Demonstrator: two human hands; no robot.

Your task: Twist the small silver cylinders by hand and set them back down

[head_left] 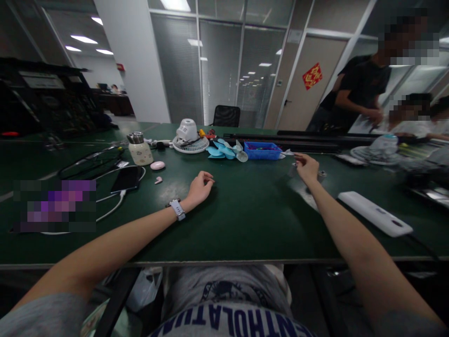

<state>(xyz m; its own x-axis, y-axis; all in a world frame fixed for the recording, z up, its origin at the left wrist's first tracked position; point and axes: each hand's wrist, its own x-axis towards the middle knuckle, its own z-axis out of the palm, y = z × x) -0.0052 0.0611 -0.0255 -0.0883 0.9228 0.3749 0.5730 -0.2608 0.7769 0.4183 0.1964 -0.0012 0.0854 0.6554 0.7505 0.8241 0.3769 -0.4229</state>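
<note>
My left hand [200,188] rests on the green tabletop, its fingers loosely bent and slightly apart, with nothing visible in them. A pale watch [178,209] is on that wrist. Farther right, my right hand [307,168] reaches forward, thumb and fingers brought together at a small, thin whitish piece [288,152]; its kind is too small to tell. Just left of that piece stands a blue plastic basket [262,157] with small dark and coloured items inside. Light blue fan blades [220,150] lie beside the basket. A white fan body with its grille [191,146] sits left of the blades.
On the left are a cream flask [140,153], a pink earphone case [157,165], an earbud [159,180] and a phone [125,179] with white cables. A white power strip [375,213] lies right of my right forearm. Other people are at the far right; one stands [365,89].
</note>
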